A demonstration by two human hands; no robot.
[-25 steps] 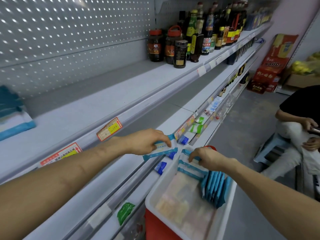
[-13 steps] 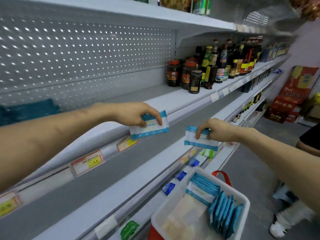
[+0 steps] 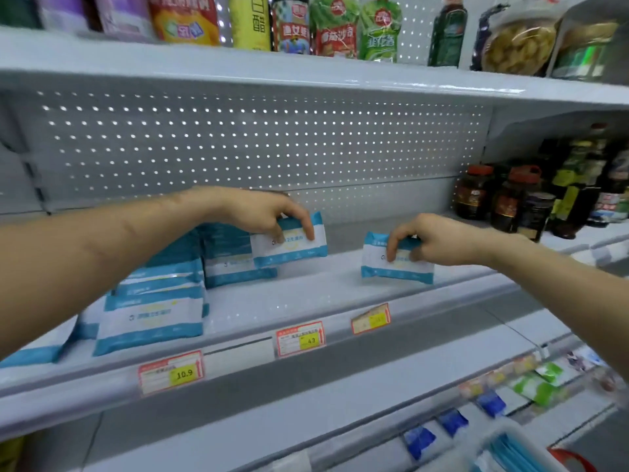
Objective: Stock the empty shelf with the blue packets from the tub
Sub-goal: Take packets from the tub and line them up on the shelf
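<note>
Left packet (image 3: pixel 289 250): blue and white, upright, you hold it just above the shelf (image 3: pixel 306 301).
Right packet (image 3: pixel 391 270): same look, maybe touching the shelf.
Stocked packets (image 3: pixel 153 318): standing at your left.
Tub (image 3: pixel 476 444): blurry, bottom right.

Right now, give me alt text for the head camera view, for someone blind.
Left hand holds a blue packet beside stacked packets on a white shelf; right hand holds a second packet further right. Dark jars stand beyond; price tags line the shelf edge.

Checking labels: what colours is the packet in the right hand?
White with blue bands top and bottom, on the packet the right hand holds; head view.
</note>
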